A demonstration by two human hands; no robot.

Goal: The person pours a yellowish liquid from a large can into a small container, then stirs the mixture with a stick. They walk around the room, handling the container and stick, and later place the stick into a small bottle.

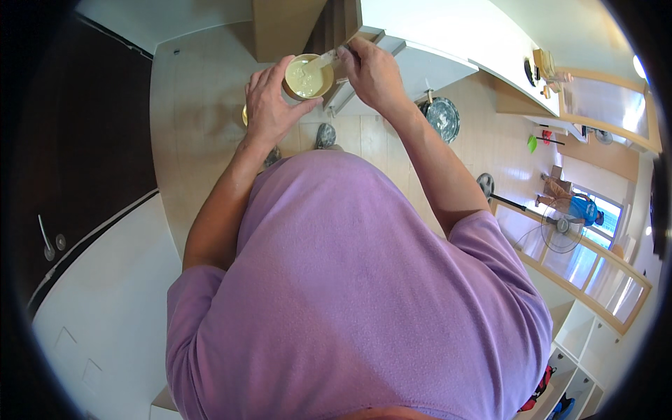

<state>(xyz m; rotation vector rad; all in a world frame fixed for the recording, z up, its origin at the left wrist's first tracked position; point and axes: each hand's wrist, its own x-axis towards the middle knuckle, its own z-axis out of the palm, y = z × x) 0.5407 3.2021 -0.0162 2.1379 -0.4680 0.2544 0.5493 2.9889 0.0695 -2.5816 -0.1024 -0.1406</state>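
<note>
A round tin cup (331,78) with a brownish rim is held up in front of me. Thick pale yellow-green liquid (305,82) partly fills it. My left hand (269,98) wraps round the cup's left side, thumb along the near side and fingers beyond. From the right, my right hand (376,75) pinches a whitish, see-through flat stick (327,58). Its lower end dips into the liquid, so the tip's shape is hidden.
White cabinet panels (437,61) stand close beyond my right hand. A round dark, white-smeared tub (442,119) is on the right. A dark door (84,126) fills the left side. Farther right are a standing fan (562,225) and a person in a blue shirt (582,208).
</note>
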